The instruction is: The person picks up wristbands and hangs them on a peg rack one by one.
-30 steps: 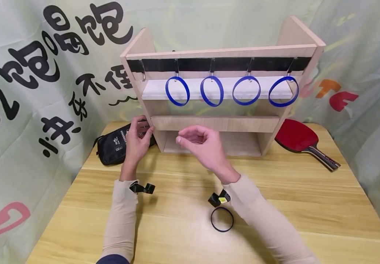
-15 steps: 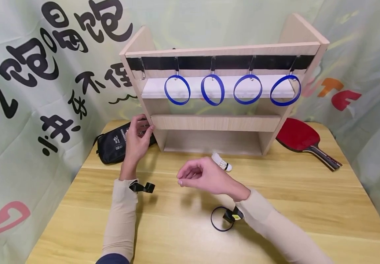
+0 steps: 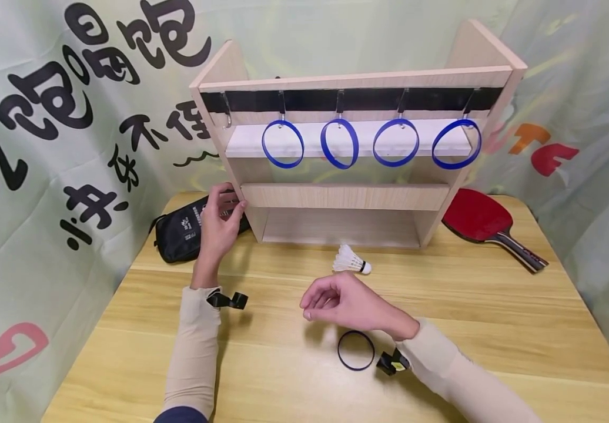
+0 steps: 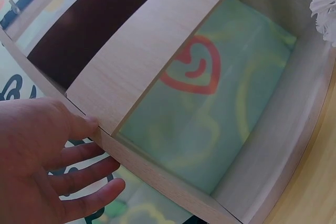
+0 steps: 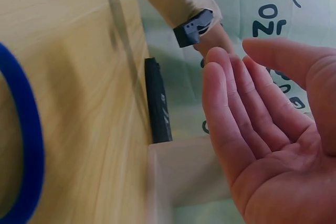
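In the head view my left hand (image 3: pixel 221 226) touches the left side panel of a light wooden shelf rack (image 3: pixel 344 197). The left wrist view shows the thumb at the panel's front edge and the fingers, fairly straight, along its outer side. My right hand (image 3: pixel 344 302) hovers over the table with nothing in it, its fingers loosely bent; the right wrist view shows the bare palm. Just in front of that hand lies a dark blue ring (image 3: pixel 355 351). Behind it a white shuttlecock (image 3: pixel 351 259) lies on its side. Several blue rings (image 3: pixel 339 144) hang from hooks on the rack's black strip.
A black zip pouch (image 3: pixel 177 232) lies left of the rack, partly behind my left hand. On the right rests a red table tennis bat (image 3: pixel 481 220). The leftmost hook (image 3: pixel 227 114) carries no ring. Printed curtains surround the wooden table (image 3: pixel 283 376).
My right hand has drawn back from the rack's lower opening toward the front right, over the table. The shuttlecock it hid now shows. My left hand keeps its place.
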{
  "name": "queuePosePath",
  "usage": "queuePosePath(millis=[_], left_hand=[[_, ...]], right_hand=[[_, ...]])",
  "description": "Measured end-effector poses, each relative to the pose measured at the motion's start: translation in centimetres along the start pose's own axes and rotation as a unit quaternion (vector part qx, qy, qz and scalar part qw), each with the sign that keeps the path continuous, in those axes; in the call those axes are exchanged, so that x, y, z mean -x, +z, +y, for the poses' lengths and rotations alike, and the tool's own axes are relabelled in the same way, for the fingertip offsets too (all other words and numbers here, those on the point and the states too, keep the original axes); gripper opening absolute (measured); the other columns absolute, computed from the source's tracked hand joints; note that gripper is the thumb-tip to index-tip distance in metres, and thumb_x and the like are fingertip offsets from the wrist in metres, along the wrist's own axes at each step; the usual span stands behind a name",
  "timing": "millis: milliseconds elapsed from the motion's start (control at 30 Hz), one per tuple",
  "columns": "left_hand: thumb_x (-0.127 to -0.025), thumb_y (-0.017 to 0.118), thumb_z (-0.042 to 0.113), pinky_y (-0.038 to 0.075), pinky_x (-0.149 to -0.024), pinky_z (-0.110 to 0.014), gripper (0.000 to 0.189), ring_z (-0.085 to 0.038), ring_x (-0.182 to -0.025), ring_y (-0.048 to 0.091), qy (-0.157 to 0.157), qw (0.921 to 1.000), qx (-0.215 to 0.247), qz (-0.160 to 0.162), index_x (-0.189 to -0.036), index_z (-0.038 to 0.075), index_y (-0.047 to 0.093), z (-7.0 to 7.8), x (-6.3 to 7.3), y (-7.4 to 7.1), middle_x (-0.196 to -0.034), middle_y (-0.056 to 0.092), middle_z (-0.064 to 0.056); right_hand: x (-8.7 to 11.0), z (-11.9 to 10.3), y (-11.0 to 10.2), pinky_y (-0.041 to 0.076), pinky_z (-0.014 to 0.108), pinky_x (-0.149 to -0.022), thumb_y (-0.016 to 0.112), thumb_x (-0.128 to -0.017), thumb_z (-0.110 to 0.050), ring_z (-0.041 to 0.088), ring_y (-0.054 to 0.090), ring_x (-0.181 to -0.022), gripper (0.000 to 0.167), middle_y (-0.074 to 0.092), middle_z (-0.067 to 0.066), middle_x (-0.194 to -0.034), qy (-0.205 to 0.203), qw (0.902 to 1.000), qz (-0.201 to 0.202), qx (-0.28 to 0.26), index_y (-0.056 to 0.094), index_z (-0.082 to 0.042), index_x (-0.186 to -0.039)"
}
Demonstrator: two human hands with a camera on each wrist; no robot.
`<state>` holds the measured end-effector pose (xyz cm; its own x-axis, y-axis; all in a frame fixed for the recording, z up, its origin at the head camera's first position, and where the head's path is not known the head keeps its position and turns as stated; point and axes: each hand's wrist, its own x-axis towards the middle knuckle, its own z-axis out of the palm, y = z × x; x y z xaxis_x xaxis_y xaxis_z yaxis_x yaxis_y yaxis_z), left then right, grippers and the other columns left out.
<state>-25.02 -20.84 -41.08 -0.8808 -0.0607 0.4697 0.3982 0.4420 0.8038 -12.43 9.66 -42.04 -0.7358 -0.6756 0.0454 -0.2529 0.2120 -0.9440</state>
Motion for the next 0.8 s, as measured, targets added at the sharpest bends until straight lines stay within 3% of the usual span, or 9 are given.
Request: queuePosePath(millis=[167, 433, 800], left_hand=[[-0.106, 0.072, 0.012, 0.052, -0.079, -0.013, 0.039, -0.040, -0.112, 0.075, 0.002, 1.0000, 0.002, 0.001, -0.142, 0.006, 0.059, -0.1, 0.0, -0.1, -0.129, 0.075, -0.024], [-0.106, 0.073, 0.013, 0.054, -0.080, -0.018, 0.038, -0.041, -0.111, 0.076, 0.010, 1.0000, 0.000, -0.002, -0.141, 0.007, 0.060, 0.0, 0.1, 0.0, -0.129, 0.075, -0.023], [-0.105, 0.073, 0.011, 0.053, -0.079, -0.013, 0.039, -0.042, -0.112, 0.076, 0.008, 1.0000, -0.002, 0.001, -0.142, 0.007, 0.060, -0.1, 0.0, 0.0, -0.130, 0.075, -0.024]], right_hand=[[0.3, 0.5, 0.2, 0.066, 0.030, -0.084, 0.083, -0.096, -0.010, 0.007, 0.076, -0.091, 0.013, 0.083, 0.007, -0.101, -0.008, 0.9999, -0.008, 0.005, 0.079, -0.002, -0.106], [1.6, 1.6, -0.3, 0.065, 0.029, -0.086, 0.082, -0.096, -0.007, 0.010, 0.077, -0.093, 0.019, 0.080, 0.015, -0.106, 0.018, 0.9996, -0.022, 0.006, 0.076, 0.001, -0.113], [3.5, 3.2, -1.2, 0.065, 0.030, -0.087, 0.082, -0.097, -0.011, 0.011, 0.074, -0.095, 0.021, 0.078, 0.016, -0.108, 0.023, 0.9993, -0.020, 0.023, 0.075, 0.000, -0.113]])
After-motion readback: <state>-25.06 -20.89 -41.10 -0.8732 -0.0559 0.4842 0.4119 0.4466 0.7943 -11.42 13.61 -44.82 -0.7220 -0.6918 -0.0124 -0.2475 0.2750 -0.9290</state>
